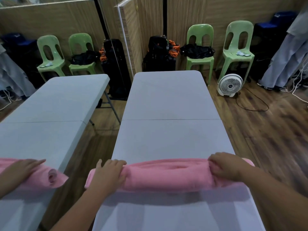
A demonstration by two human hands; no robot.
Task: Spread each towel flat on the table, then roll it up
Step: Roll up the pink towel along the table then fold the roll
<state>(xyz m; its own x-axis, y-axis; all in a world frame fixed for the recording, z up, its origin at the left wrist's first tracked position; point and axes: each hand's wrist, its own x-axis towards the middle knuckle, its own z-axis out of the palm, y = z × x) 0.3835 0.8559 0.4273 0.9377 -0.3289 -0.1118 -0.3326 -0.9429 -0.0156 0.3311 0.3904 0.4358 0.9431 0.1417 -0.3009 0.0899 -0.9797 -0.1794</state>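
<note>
A pink towel (166,175) lies rolled into a thick log across the near part of the grey folding table (166,100). Its ends reach both side edges of the table. My left hand (108,174) sits on the roll's left end with the fingers curled over the top. My right hand (226,166) grips the right end, fingers tucked into the fold. No flat towel shows beyond the roll.
A wall mirror on the left repeats the table, towel (50,177) and a hand. Beyond the table stand green plastic chairs (200,52), black bags (160,54) and a white floor fan (230,85) with a cord. A person stands at the far right (290,52).
</note>
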